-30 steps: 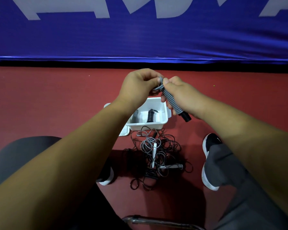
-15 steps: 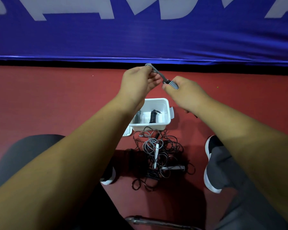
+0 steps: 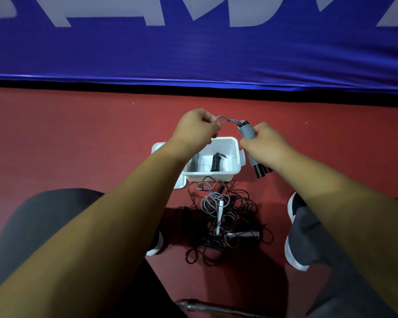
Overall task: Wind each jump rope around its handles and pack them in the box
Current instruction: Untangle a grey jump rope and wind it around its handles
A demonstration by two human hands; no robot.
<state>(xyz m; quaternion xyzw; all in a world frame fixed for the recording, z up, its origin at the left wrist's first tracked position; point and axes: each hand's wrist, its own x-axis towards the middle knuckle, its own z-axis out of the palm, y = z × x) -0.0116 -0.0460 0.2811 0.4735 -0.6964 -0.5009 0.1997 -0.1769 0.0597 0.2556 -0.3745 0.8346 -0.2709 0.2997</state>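
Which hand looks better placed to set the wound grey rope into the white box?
Likely right: the right hand grips the grey rope bundle beside the white box, while the left hand only pinches its loose end.

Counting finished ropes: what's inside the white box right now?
Inside the white box lie a black wound rope and a grey wound rope; the left forearm hides the box's left part.

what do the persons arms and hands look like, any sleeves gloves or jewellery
Both forearms are bare with no sleeve in view. The left hand and right hand wear no gloves, and no watch, ring or bracelet shows. Lower down: dark grey trousers and black shoes with white soles.
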